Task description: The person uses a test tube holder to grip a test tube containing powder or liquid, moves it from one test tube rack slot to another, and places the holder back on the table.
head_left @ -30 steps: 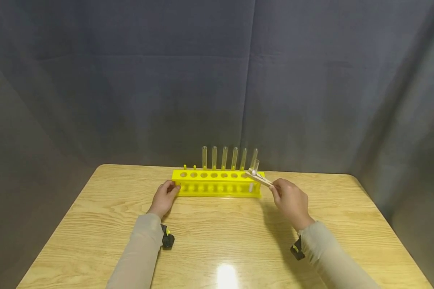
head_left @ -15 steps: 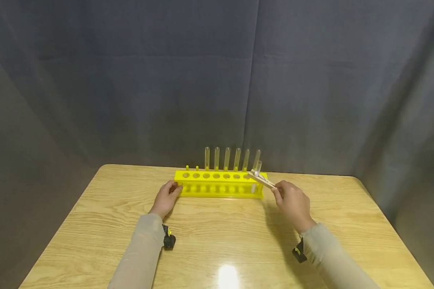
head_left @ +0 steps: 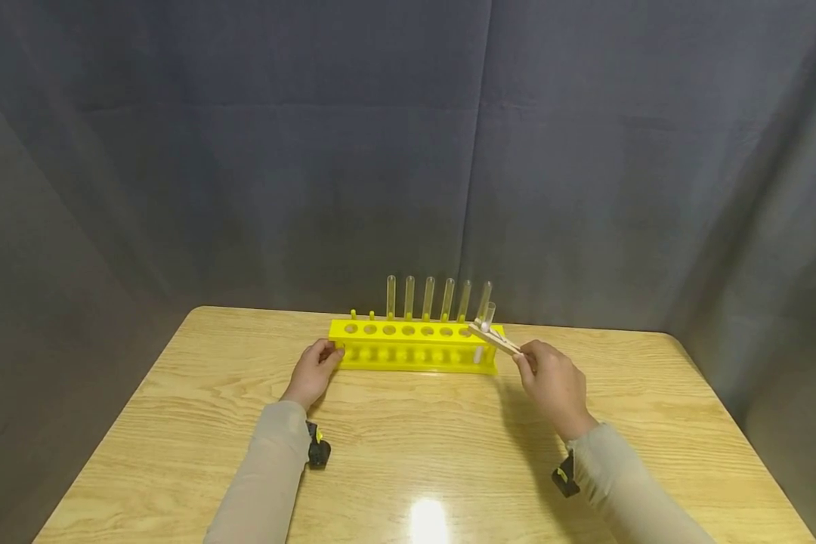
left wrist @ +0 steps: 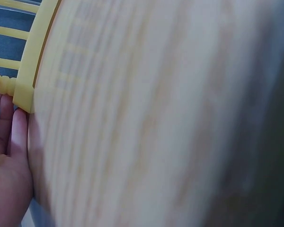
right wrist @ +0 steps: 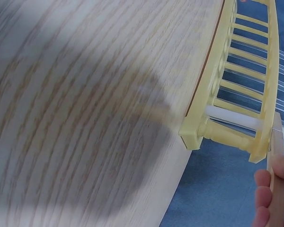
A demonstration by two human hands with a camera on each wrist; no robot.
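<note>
A yellow test tube rack (head_left: pixel 418 368) stands near the table's back edge. At its left end, my left hand (head_left: pixel 313 374) grips the end post between thumb and fingers, as the left wrist view also shows. My right hand (head_left: pixel 554 381) pinches a wooden test tube clamp (head_left: pixel 499 341) by its handle. The clamp's far end is at the upper part of a clear test tube (head_left: pixel 490 310) with white contents. This tube passes down through the rack's rightmost hole; its white lower part (right wrist: pixel 234 118) shows between the rack's levels in the right wrist view.
Several clear test tubes (head_left: pixel 409 296) stand upside down on pegs along the rack's back. Two bare yellow pegs (head_left: pixel 372 314) are at the left. The wooden table (head_left: pixel 408 431) ends at a dark grey curtain (head_left: pixel 279 189) behind.
In the head view everything shifts slightly rightward together. Both hands, the rack, the clamp and the tube keep nearly the same places relative to one another.
</note>
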